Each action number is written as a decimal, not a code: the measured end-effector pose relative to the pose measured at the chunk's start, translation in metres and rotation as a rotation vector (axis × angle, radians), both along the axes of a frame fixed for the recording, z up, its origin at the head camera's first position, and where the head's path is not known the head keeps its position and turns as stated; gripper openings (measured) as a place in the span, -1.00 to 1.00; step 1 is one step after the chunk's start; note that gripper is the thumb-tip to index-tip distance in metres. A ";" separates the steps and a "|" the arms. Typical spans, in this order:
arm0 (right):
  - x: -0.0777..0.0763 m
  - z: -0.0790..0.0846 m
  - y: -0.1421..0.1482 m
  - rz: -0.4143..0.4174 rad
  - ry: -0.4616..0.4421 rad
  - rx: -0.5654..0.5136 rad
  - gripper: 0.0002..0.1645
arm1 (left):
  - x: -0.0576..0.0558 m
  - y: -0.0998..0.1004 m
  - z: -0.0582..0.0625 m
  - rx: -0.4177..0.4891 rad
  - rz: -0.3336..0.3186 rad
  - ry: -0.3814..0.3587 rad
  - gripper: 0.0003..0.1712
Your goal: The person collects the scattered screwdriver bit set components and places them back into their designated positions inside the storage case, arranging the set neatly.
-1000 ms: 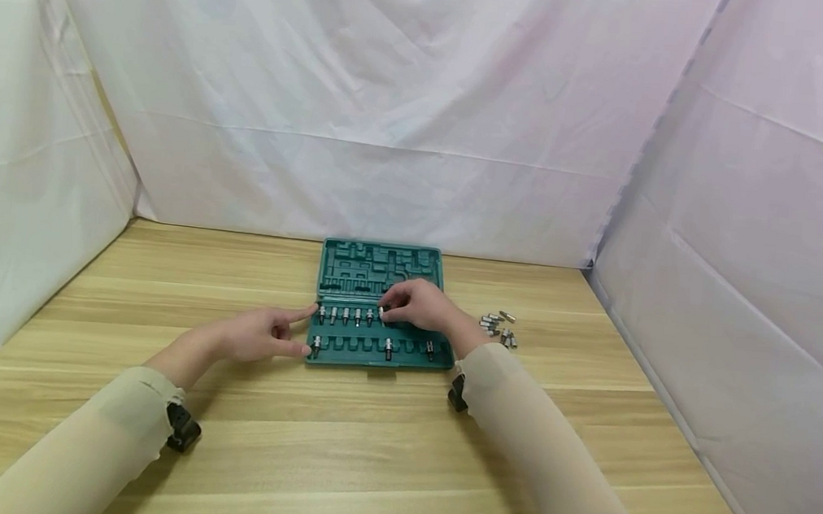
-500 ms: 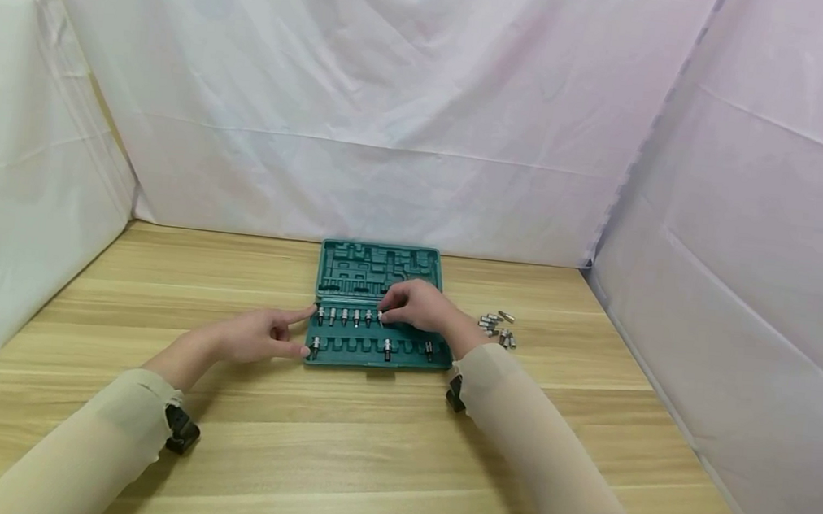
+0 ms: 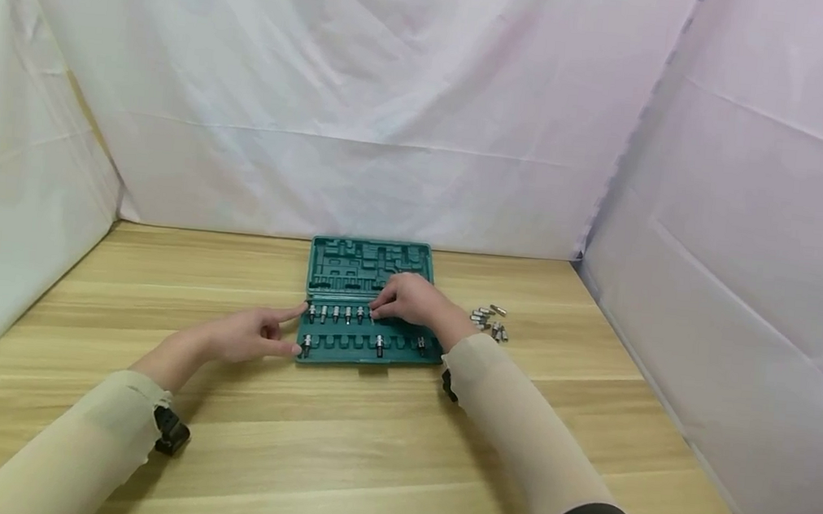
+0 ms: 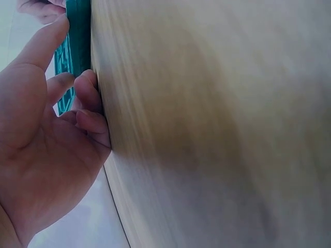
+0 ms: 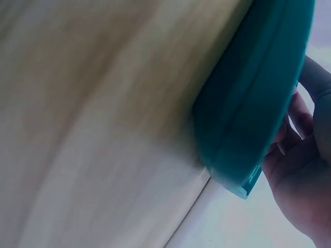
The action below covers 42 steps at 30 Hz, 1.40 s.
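A green plastic case lies opened flat on the table, its lid half at the back. Between thumb and fingers my right hand pinches a small silver bit socket at the upper row of slots. Several bit sockets stand in that row to its left. Three more sit spaced along the front row, one of them a bit socket near the middle. My left hand touches the case's left edge with extended thumb and index finger; its other fingers bend inward in the left wrist view. The right fingertips are hidden behind the case in the right wrist view.
A loose pile of bit sockets lies on the wooden table to the right of the case. White cloth hangs behind the table and along both sides.
The head view has turned slightly right, so everything appears farther left. My right hand stays at the same slot, with the bit socket slightly lower. The left hand keeps touching the case edge.
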State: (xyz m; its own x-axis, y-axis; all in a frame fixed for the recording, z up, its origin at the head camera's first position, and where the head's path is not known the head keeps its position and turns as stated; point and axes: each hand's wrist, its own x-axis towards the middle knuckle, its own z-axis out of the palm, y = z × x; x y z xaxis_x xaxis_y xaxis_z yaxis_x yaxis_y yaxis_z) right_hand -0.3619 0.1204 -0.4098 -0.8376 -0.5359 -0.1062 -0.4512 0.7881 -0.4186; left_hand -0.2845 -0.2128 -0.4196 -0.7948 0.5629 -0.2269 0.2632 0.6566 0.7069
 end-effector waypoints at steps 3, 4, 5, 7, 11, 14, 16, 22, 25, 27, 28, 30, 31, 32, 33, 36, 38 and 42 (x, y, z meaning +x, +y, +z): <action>0.000 0.000 -0.001 0.011 0.007 0.023 -0.76 | 0.001 -0.001 0.001 -0.002 0.000 0.000 0.06; 0.000 0.000 -0.002 0.013 0.008 0.030 -0.75 | 0.001 -0.001 0.001 -0.003 0.001 0.000 0.06; 0.001 0.000 -0.002 0.015 0.008 0.035 -0.75 | 0.001 -0.001 0.002 -0.002 0.002 0.000 0.06; 0.002 0.001 -0.003 0.018 0.007 0.040 -0.73 | 0.001 -0.002 0.001 -0.002 0.003 -0.002 0.06; 0.002 0.000 -0.002 0.034 0.008 0.049 -0.71 | 0.002 -0.003 0.001 0.005 0.006 -0.012 0.06; 0.000 0.000 0.000 0.050 0.011 0.053 -0.71 | 0.001 -0.003 0.001 0.011 0.003 -0.016 0.06; -0.001 0.000 0.002 0.063 0.012 0.050 -0.71 | 0.001 -0.003 0.002 0.012 0.003 -0.015 0.06; -0.003 -0.004 0.009 0.067 -0.016 0.014 -0.70 | 0.001 -0.002 0.001 0.004 0.003 -0.011 0.06; -0.003 -0.008 0.012 0.033 -0.045 -0.031 -0.68 | 0.000 0.000 0.000 0.002 -0.006 -0.009 0.06; -0.002 -0.010 0.014 0.022 -0.056 -0.070 -0.68 | 0.000 0.001 -0.001 0.002 -0.011 -0.007 0.07; -0.001 -0.011 0.014 0.019 -0.061 -0.087 -0.69 | 0.000 0.001 -0.001 0.002 -0.011 -0.007 0.07; 0.000 -0.011 0.014 0.016 -0.070 -0.113 -0.72 | 0.000 0.001 -0.002 0.003 -0.010 -0.008 0.07; 0.000 -0.011 0.013 0.014 -0.073 -0.121 -0.75 | 0.000 0.001 -0.002 0.002 -0.009 -0.009 0.07; 0.000 -0.010 0.013 0.010 -0.074 -0.123 -0.77 | 0.000 0.001 -0.002 0.002 -0.008 -0.009 0.07; 0.000 -0.010 0.012 0.006 -0.074 -0.122 -0.79 | 0.000 0.001 -0.002 0.003 -0.006 -0.012 0.07; 0.001 -0.008 0.008 -0.002 -0.080 -0.112 -0.81 | 0.000 -0.001 -0.003 0.006 -0.004 -0.009 0.07; 0.001 -0.008 0.006 -0.003 -0.087 -0.106 -0.81 | 0.001 -0.002 -0.004 0.003 0.000 -0.004 0.06; 0.000 -0.007 0.003 -0.013 -0.109 -0.110 -0.82 | 0.001 -0.004 -0.004 -0.003 0.006 -0.001 0.06</action>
